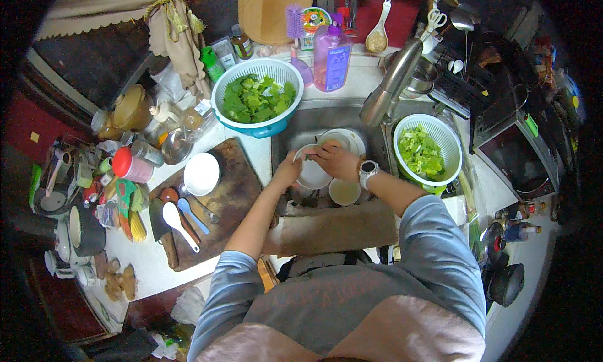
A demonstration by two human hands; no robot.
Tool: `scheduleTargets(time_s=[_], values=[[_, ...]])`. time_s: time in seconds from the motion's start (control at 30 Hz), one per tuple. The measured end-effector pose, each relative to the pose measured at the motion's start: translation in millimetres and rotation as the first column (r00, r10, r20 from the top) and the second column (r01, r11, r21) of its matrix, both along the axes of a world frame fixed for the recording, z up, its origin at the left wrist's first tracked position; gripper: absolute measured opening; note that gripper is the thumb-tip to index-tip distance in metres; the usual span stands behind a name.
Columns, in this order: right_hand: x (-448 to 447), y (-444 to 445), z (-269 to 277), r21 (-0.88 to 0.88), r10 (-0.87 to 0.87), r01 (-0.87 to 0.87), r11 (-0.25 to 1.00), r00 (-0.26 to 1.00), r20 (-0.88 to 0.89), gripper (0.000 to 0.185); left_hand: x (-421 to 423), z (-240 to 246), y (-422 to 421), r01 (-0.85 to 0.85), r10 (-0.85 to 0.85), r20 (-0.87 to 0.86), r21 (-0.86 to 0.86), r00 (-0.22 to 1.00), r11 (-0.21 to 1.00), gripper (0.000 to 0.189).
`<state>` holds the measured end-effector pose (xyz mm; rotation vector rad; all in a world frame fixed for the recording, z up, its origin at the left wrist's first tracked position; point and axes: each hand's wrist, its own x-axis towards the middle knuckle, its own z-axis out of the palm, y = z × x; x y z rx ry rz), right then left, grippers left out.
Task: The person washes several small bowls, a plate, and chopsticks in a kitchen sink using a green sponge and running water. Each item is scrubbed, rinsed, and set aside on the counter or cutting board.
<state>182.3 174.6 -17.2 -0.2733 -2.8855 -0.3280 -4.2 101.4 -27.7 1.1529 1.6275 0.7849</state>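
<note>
Over the metal sink [311, 119], my left hand [287, 170] grips the left rim of a white bowl [314, 176]. My right hand [337, 162], with a white watch on its wrist, lies at the bowl's upper right rim; its fingers reach inside, and a small dark bit shows near them. Behind the right hand, more white dishes [356, 138] sit in the sink. A small bowl of cloudy liquid [345, 192] stands just below that hand. The metal faucet [391, 86] hangs above the sink's right side.
Colanders of leafy greens stand behind left [256, 126] and right [428, 122] of the sink. On the left, a wooden cutting board [226, 239] bears an upturned white bowl [201, 173], spoons and a cleaver. A purple soap bottle [332, 60] stands behind the sink.
</note>
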Motion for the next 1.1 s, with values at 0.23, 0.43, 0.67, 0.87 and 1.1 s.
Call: scheduleTargets(time_s=[0.23,0.43,0.67,0.87,1.1], values=[[-38,-58,3,-0.745,-0.587,0.388,0.543,0.809,-0.006,0.022,32,4,-9,-0.358,0.451,0.512,-0.275,0.731,0.892,0.049],[-33,-50,0,-0.956,-0.596,0.067,0.285,0.794,-0.122,0.017,38,-11,-5,-0.406,0.368,0.209,0.183,0.906,0.896,0.043],[22,-9,39,-0.241,0.059,0.045,0.969,0.91,0.41,0.021,21,-1,-4,0.125,-0.119,-0.05,0.14,0.992,0.982,0.047],[-1,21,69,0.04,0.578,-0.609,0.792,0.769,0.275,0.026,16,21,7,0.494,-0.497,0.014,0.096,0.868,0.864,0.052],[11,-6,68,-0.102,0.187,-0.178,0.979,0.978,0.09,0.022,13,25,0,0.307,-0.285,0.31,-0.024,0.907,0.951,0.056]])
